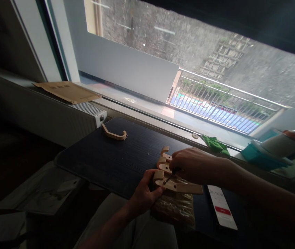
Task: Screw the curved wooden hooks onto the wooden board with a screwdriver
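My left hand (144,192) grips the curled end of the nearest light wooden hook (181,187), thumb and fingers on either side of it. My right hand (189,162) is closed round a small dark screwdriver (168,178), whose thin shaft slants down to a hole in that hook. Another dark hole shows further along the wood. Just behind stand two more wooden hooks, a middle one (162,162) and a far one (165,149), partly hidden by my right hand. Under the nearest hook lies a brown block in shiny clear wrapping (174,207).
A separate wooden hook (113,135) lies on the dark table (126,159) at the far left. To the right is a phone (222,207) with a lit screen. Along the window sill are a brown envelope (68,91), a green cloth (216,144) and a teal container (256,154). A radiator (85,121) stands left.
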The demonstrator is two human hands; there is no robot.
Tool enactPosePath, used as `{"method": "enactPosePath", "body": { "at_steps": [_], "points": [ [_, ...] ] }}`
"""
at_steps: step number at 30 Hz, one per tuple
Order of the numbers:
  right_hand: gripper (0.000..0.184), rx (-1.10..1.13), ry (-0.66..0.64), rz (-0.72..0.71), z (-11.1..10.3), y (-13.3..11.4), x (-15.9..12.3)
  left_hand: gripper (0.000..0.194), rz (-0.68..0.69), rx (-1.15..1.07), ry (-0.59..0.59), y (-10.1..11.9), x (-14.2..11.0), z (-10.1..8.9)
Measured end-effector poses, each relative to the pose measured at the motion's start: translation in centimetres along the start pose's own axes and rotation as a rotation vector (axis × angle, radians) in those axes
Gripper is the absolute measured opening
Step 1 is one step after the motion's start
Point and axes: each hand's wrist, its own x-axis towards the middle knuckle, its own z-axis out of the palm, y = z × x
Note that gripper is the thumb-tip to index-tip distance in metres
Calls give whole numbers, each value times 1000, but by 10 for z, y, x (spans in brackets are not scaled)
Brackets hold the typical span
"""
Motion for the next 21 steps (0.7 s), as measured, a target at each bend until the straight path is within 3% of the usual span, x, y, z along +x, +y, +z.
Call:
{"method": "enactPosePath", "body": {
  "at_steps": [4, 11, 16, 21],
  "points": [
    [17, 76, -2, -15, 5, 9, 0, 33, -6, 5, -1, -4, 0, 0],
    [29, 191, -59, 150, 10, 13, -1, 35, -11, 9, -3, -8, -1, 0],
    [31, 89, -53, 222, 8, 6, -4, 36, -1, 10, 5, -10, -1, 0],
    [21, -95, 5, 158, 0, -9, -8, 36, 4, 13, 7, -8, 0, 1]
  ]
}}
